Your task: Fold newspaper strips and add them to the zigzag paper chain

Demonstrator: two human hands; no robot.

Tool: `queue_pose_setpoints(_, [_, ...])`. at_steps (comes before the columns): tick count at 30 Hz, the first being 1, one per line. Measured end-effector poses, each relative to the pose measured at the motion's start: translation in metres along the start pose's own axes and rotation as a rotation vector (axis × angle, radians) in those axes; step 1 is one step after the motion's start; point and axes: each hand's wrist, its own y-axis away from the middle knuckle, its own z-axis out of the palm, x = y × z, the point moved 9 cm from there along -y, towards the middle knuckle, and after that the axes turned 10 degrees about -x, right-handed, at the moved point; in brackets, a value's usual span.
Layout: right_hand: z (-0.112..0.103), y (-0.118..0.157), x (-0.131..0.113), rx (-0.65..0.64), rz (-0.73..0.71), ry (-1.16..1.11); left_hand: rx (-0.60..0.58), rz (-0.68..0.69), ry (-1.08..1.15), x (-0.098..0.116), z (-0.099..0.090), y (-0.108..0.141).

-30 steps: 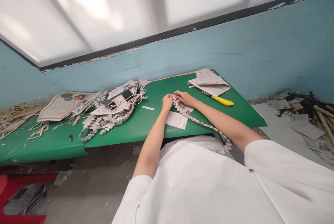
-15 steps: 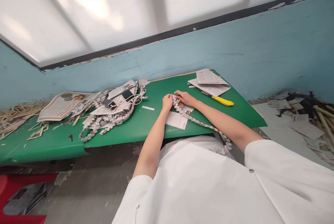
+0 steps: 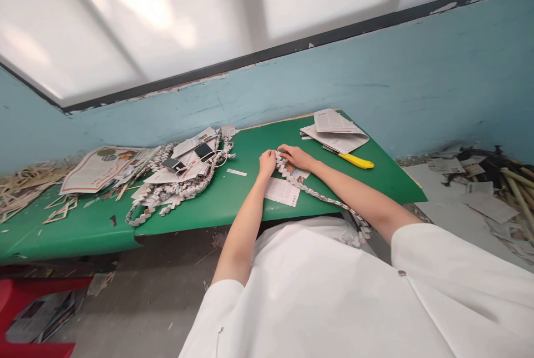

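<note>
Fingers of the left hand (image 3: 267,162) and right hand (image 3: 293,156) pinch the near end of a folded paper chain (image 3: 317,195), apparently closed on it, though the grip is too small to see clearly. From the hands the chain trails right across the green table (image 3: 233,202) and drops over its front edge. A paper slip (image 3: 282,192) lies just beside the left wrist. Bare green surface stays open between the hands and the paper pile (image 3: 179,180) at left; a yellow knife (image 3: 354,160) lies near the right, beside loose sheets (image 3: 336,133).
</note>
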Motion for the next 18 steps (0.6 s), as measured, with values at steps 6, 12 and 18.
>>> queue_pose_setpoints(6, [-0.0007, 0.0003, -0.0008, 0.004, -0.012, -0.012, -0.001, 0.009, -0.011, 0.0027, 0.0001, 0.0009])
queue_pose_setpoints(12, [-0.0005, 0.0013, 0.0004, 0.003, 0.011, -0.025, 0.004, 0.005, -0.018, 0.0018, -0.0001, -0.0005])
queue_pose_setpoints(18, [0.0001, 0.0013, 0.0006, 0.002, 0.014, -0.028, 0.005, 0.004, -0.02, 0.003, -0.0006, 0.0006])
